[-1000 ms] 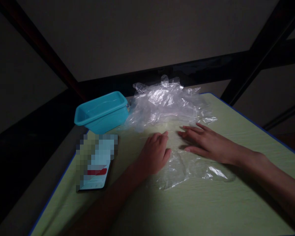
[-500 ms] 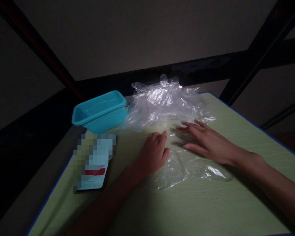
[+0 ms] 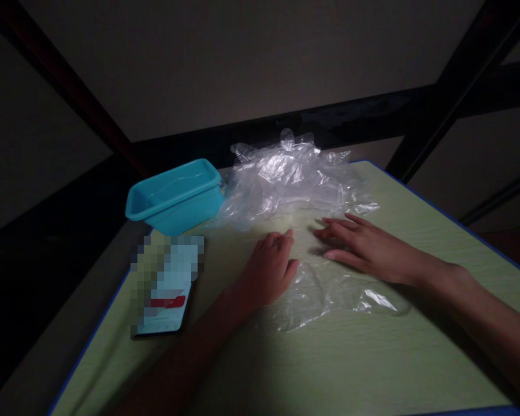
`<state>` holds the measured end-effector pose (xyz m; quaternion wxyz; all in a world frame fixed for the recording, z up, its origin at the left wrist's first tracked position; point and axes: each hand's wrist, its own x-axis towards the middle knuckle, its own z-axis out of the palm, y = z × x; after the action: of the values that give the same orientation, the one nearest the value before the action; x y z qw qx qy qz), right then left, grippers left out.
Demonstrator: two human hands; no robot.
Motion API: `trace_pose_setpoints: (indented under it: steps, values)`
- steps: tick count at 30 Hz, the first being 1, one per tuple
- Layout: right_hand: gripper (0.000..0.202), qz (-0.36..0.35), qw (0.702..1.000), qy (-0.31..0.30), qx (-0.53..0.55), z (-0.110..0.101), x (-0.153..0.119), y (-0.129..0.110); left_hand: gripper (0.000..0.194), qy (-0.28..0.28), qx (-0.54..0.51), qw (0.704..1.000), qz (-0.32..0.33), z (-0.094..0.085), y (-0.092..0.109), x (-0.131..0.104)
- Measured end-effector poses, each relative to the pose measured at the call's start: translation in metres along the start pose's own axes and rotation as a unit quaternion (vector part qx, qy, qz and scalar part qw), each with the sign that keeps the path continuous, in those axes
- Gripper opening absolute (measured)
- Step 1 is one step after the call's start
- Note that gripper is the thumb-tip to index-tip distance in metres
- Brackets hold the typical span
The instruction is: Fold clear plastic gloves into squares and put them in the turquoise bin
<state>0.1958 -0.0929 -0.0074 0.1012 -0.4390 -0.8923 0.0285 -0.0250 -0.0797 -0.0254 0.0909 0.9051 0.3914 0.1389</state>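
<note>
A thin clear plastic disposable glove (image 3: 305, 297) is spread on the table in front of me. My left hand (image 3: 271, 266) rests at its left edge, palm down, thumb apart from the bent fingers and nothing visibly gripped. Over the far right part of the glove, my right hand (image 3: 357, 245) is open with its fingers spread; whether it touches the plastic I cannot tell. Beyond both hands lies a heap of crumpled clear plastic gloves (image 3: 290, 176), several finger shapes sticking up at its back.
At the left back corner of the pale green table (image 3: 351, 364) stands a turquoise plastic basket (image 3: 186, 208). A phone (image 3: 173, 289) with a lit, partly blurred screen lies nearer, left of my left arm. A wall (image 3: 260, 63) rises behind the table's far edge.
My right hand has shifted very slightly to the right. My left hand, the glove and the heap stay as they were.
</note>
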Motion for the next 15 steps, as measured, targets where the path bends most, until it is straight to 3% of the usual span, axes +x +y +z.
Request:
trace_pose_setpoints:
  steps: [8, 15]
  values:
    - [0.046, 0.002, 0.999, 0.034, 0.009, -0.01, -0.002, 0.003, 0.041, 0.005, -0.014, 1.0, 0.008, 0.001, -0.002, -0.001]
    - [0.026, 0.037, 0.997, 0.069, -0.016, -0.019, -0.004, 0.016, 0.041, 0.008, -0.012, 1.0, 0.007, 0.001, -0.002, -0.001]
